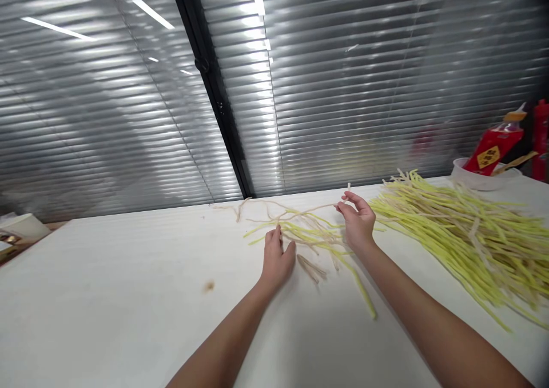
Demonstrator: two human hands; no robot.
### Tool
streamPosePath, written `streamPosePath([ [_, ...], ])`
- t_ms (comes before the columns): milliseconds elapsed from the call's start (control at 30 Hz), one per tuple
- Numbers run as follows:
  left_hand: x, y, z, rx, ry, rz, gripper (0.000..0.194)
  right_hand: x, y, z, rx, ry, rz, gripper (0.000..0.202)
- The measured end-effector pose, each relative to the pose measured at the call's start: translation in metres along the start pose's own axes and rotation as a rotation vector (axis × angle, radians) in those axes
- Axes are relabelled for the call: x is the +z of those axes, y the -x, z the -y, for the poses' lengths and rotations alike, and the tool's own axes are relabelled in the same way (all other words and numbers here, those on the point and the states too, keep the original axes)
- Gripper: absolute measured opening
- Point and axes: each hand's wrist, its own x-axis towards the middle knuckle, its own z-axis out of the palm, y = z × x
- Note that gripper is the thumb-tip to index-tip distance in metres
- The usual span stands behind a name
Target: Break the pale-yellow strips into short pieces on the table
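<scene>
On the white table (141, 296), a loose group of thin beige and yellow pipe cleaners (358, 285) lies around both my hands. My right hand (359, 221) is raised slightly above the group, thumb and fingertips pinched on a beige pipe cleaner (317, 209) that runs left toward my other hand. My left hand (278, 257) rests at the group's left side, thumb apart from the fingers, fingertips by the strands. Whether those fingertips press on a strand is too small to tell. A small bunch of short beige pieces (311, 269) lies just right of my left thumb.
A large pile of yellow and beige pipe cleaners (467, 239) spreads across the right side. Behind it, a white bowl (472, 177) holds a tilted red bottle (493, 150). Window blinds (343, 90) rise behind the table. A white container (26, 226) stands at the far left.
</scene>
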Motion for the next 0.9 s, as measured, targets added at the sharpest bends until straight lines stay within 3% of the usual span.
streamPosePath([
  [667,0.001,-0.003,0.008,-0.108,0.093,-0.061,0.060,-0.013,-0.016,-0.004,-0.075,0.129,-0.186,0.038],
  [767,0.000,-0.001,0.006,-0.037,0.112,-0.063,0.051,-0.013,-0.019,-0.004,-0.006,0.069,-0.154,0.039],
  [900,-0.001,-0.002,0.004,-0.027,0.155,-0.074,0.044,-0.005,-0.010,0.002,0.038,-0.045,-0.003,0.037],
])
